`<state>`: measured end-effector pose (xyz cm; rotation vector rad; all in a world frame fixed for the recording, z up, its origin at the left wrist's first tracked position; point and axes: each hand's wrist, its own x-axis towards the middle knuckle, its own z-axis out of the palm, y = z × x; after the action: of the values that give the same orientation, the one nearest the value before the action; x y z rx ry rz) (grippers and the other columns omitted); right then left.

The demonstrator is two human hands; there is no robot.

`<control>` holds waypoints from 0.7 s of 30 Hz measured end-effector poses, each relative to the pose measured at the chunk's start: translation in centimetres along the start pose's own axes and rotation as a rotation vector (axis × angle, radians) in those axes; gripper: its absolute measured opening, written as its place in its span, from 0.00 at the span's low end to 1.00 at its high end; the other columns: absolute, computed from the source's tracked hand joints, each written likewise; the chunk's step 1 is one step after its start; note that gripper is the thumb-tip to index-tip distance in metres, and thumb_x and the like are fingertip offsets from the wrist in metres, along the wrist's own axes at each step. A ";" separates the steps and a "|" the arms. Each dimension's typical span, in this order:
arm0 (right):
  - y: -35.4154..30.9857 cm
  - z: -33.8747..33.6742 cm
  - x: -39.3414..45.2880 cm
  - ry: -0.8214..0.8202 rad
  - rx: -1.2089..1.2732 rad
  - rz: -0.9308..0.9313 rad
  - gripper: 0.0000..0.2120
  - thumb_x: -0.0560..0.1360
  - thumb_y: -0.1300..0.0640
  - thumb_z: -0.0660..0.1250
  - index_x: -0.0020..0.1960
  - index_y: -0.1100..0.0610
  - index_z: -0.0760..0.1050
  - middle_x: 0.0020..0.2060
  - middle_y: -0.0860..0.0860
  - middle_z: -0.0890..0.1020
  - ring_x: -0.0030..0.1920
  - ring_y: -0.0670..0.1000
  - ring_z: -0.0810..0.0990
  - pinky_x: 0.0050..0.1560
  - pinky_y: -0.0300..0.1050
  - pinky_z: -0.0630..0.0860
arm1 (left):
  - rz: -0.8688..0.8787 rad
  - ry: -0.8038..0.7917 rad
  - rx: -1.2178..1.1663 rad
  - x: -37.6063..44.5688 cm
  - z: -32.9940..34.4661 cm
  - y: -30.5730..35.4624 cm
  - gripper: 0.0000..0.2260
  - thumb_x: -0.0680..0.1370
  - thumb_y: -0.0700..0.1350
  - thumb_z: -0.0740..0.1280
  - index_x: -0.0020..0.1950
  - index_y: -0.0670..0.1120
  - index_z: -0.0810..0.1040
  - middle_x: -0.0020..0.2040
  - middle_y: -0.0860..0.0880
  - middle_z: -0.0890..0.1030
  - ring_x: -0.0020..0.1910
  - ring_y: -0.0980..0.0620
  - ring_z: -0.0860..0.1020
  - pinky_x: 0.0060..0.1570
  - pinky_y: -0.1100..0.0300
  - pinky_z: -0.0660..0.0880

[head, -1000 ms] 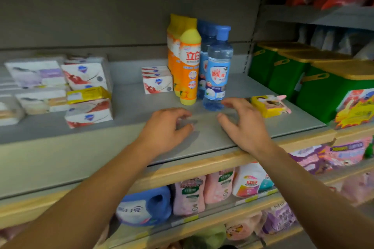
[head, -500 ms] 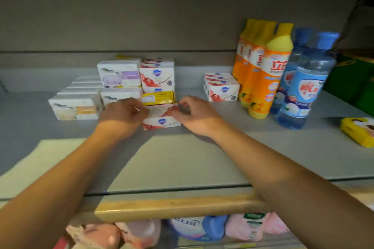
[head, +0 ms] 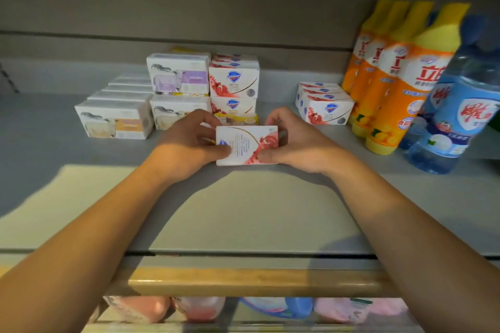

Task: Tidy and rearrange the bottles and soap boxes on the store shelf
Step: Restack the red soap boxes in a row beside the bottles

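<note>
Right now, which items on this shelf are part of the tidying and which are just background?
Job:
red-and-white soap box, held by left hand and right hand
stacked soap boxes
soap box row
orange bottles
blue bottle

Background:
pink and blue packs on the shelf below
wooden shelf edge

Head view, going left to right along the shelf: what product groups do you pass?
Beige sheep soap boxes → purple sheep soap box → held red-and-white soap box → red-and-white box row → orange bottles → blue bottle.
</note>
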<state>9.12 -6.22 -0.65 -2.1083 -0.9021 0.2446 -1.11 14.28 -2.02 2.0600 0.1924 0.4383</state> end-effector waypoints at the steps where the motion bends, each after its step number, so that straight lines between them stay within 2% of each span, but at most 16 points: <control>1: -0.1 -0.1 -0.1 0.005 0.000 -0.009 0.24 0.67 0.53 0.78 0.56 0.47 0.69 0.48 0.40 0.81 0.47 0.41 0.81 0.41 0.30 0.76 | 0.015 0.004 -0.052 -0.1 0.1 0.1 0.16 0.67 0.38 0.78 0.48 0.52 0.75 0.45 0.53 0.84 0.42 0.60 0.82 0.39 0.69 0.77; 2: -0.1 -0.1 -0.1 0.009 0.013 -0.017 0.24 0.68 0.55 0.78 0.59 0.48 0.70 0.50 0.38 0.79 0.48 0.40 0.81 0.42 0.29 0.76 | 0.030 0.010 -0.097 -0.2 0.2 0.2 0.17 0.67 0.37 0.77 0.48 0.52 0.76 0.47 0.51 0.84 0.42 0.58 0.83 0.39 0.68 0.78; 4: -0.1 -0.1 -0.2 0.017 0.099 -0.016 0.24 0.71 0.56 0.76 0.63 0.48 0.71 0.52 0.37 0.78 0.49 0.40 0.81 0.45 0.31 0.78 | 0.043 0.014 -0.181 -0.5 0.0 0.2 0.17 0.69 0.35 0.76 0.52 0.50 0.78 0.51 0.46 0.83 0.47 0.51 0.83 0.45 0.61 0.80; 6: -0.1 0.1 -0.1 0.050 0.250 -0.010 0.20 0.72 0.55 0.75 0.61 0.48 0.73 0.50 0.40 0.81 0.47 0.40 0.83 0.45 0.34 0.80 | 0.049 0.021 -0.267 -0.7 -0.3 0.2 0.17 0.70 0.34 0.75 0.55 0.48 0.79 0.52 0.46 0.83 0.50 0.48 0.83 0.50 0.54 0.81; 10: -0.6 0.4 0.0 0.177 0.383 -0.052 0.09 0.73 0.55 0.73 0.52 0.47 0.78 0.47 0.45 0.86 0.47 0.44 0.85 0.49 0.41 0.81 | 0.077 0.044 -0.394 -0.7 -0.2 0.3 0.16 0.72 0.34 0.73 0.56 0.47 0.79 0.51 0.48 0.85 0.50 0.50 0.84 0.47 0.56 0.81; 13: -0.8 0.6 0.1 0.268 0.380 -0.091 0.09 0.73 0.55 0.74 0.51 0.47 0.78 0.48 0.45 0.86 0.48 0.45 0.84 0.50 0.44 0.81 | 0.015 0.102 -0.433 -0.4 0.2 0.4 0.12 0.74 0.37 0.71 0.56 0.46 0.78 0.50 0.46 0.85 0.50 0.48 0.84 0.43 0.57 0.81; 15: -1.0 0.7 0.1 0.273 0.445 -0.086 0.08 0.74 0.56 0.73 0.51 0.48 0.79 0.47 0.46 0.86 0.47 0.48 0.85 0.47 0.46 0.82 | -0.031 0.091 -0.469 -0.5 0.3 0.7 0.10 0.77 0.39 0.69 0.58 0.44 0.78 0.48 0.44 0.85 0.48 0.45 0.84 0.40 0.58 0.81; 18: -1.5 1.0 0.1 0.266 0.586 -0.060 0.07 0.76 0.57 0.71 0.52 0.49 0.78 0.42 0.47 0.86 0.43 0.49 0.86 0.38 0.46 0.82 | 0.052 0.036 -0.490 -0.9 0.2 0.9 0.18 0.76 0.39 0.70 0.65 0.47 0.75 0.49 0.44 0.84 0.42 0.44 0.83 0.39 0.55 0.81; 21: -2.1 0.8 0.1 0.325 0.734 0.052 0.01 0.76 0.54 0.70 0.47 0.51 0.79 0.42 0.52 0.86 0.40 0.51 0.86 0.33 0.45 0.81 | 0.205 0.004 -0.489 -1.3 -0.1 1.0 0.31 0.68 0.37 0.74 0.66 0.58 0.72 0.63 0.53 0.78 0.51 0.48 0.82 0.45 0.54 0.81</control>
<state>7.78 -4.76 0.36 -1.4300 -0.4612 0.2091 -2.39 13.40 -1.39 1.6014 -0.1181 0.5544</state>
